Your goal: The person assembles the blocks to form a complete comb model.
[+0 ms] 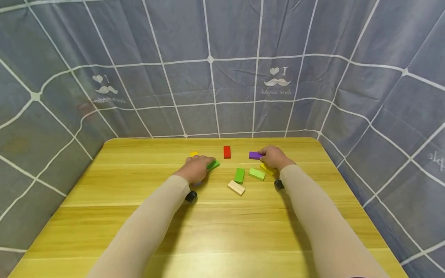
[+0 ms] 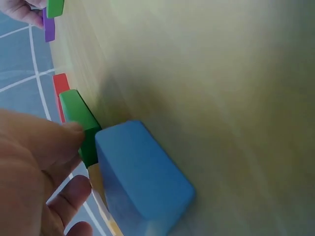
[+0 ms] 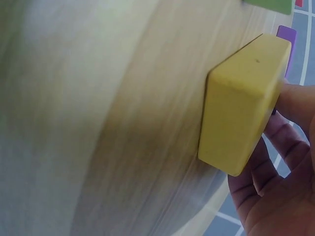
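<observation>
My left hand (image 1: 194,168) pinches a green block (image 1: 213,165) between thumb and fingers, low over the table. Close by that hand lies a blue block (image 2: 142,172), mostly covered by the hand in the head view. A yellow-orange block (image 1: 194,154) peeks out beyond the left knuckles. On the other side, my right hand (image 1: 274,156) grips the right end of a purple block (image 1: 254,155). Just below the right hand rests a yellow block (image 3: 241,98), large in the right wrist view. The right fingertips are partly hidden behind it there.
Between the hands lie a red block (image 1: 227,152), a second green block (image 1: 239,175), a light-green block (image 1: 256,174) and a plain wooden block (image 1: 236,188). The wooden table (image 1: 222,239) meets a grey checked curtain (image 1: 229,85) at its back and sides.
</observation>
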A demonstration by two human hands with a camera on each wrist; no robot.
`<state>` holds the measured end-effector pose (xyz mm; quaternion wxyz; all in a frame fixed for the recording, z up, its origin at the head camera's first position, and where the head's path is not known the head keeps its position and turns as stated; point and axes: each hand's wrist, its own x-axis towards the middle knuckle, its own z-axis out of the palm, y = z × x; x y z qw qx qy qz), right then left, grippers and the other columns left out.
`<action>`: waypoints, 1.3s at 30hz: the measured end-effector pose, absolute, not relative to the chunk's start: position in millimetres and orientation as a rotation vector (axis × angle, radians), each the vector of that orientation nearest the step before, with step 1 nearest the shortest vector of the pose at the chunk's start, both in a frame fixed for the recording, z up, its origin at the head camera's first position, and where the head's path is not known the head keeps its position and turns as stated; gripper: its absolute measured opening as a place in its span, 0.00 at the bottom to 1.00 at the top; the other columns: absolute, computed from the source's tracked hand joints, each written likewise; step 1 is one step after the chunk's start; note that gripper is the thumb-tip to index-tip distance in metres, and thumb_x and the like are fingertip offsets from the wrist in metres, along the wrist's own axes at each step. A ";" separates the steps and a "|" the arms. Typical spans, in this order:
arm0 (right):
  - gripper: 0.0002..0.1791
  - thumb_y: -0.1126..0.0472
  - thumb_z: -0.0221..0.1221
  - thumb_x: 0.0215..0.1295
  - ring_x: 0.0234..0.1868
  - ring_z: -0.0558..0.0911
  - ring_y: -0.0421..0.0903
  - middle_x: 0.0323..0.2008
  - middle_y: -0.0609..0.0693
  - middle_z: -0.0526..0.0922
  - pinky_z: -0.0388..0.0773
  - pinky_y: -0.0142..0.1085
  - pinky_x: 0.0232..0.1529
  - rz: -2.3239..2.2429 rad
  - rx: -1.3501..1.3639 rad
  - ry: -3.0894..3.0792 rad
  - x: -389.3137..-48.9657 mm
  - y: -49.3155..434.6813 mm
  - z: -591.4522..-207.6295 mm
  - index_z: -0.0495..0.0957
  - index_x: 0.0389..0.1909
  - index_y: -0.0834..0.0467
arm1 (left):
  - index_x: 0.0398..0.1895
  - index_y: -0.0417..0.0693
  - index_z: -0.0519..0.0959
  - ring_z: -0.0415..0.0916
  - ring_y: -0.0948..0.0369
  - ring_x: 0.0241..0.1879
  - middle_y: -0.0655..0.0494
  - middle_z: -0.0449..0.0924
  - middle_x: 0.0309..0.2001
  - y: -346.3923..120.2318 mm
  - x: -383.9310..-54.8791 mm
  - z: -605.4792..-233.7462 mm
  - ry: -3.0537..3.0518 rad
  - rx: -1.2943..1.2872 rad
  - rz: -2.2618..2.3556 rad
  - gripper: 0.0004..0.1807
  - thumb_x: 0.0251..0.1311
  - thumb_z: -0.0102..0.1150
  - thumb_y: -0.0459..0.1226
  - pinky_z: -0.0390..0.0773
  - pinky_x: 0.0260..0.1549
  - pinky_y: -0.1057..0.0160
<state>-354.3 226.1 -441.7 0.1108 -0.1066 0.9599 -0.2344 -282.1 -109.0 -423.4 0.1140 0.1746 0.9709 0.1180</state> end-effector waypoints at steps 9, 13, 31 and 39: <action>0.23 0.61 0.56 0.80 0.68 0.78 0.59 0.69 0.62 0.80 0.70 0.54 0.74 -0.710 -0.283 2.801 -356.3 223.9 -442.7 0.76 0.72 0.59 | 0.83 0.59 0.62 0.61 0.44 0.76 0.49 0.68 0.78 -105.3 -287.9 -420.5 2.810 0.532 0.190 0.31 0.79 0.47 0.35 0.59 0.71 0.39; 0.23 0.61 0.57 0.79 0.69 0.77 0.61 0.68 0.63 0.80 0.69 0.55 0.75 -0.692 -0.312 2.820 -356.8 223.8 -440.0 0.76 0.72 0.60 | 0.82 0.58 0.63 0.63 0.44 0.74 0.48 0.70 0.76 -104.0 -287.2 -417.9 2.821 0.542 0.177 0.32 0.78 0.51 0.38 0.61 0.68 0.41; 0.23 0.61 0.57 0.79 0.67 0.79 0.60 0.68 0.63 0.80 0.70 0.54 0.74 -0.691 -0.299 2.821 -357.0 226.2 -442.9 0.76 0.72 0.60 | 0.78 0.50 0.70 0.68 0.44 0.71 0.48 0.74 0.74 -90.7 -286.0 -434.2 2.891 0.565 0.340 0.32 0.76 0.59 0.50 0.63 0.66 0.41; 0.23 0.60 0.57 0.80 0.64 0.79 0.57 0.68 0.62 0.80 0.71 0.53 0.72 -0.682 -0.303 2.822 -357.5 226.7 -443.9 0.76 0.72 0.59 | 0.76 0.49 0.72 0.69 0.44 0.72 0.47 0.74 0.74 -84.5 -285.8 -439.5 2.914 0.505 0.500 0.34 0.72 0.64 0.52 0.63 0.66 0.41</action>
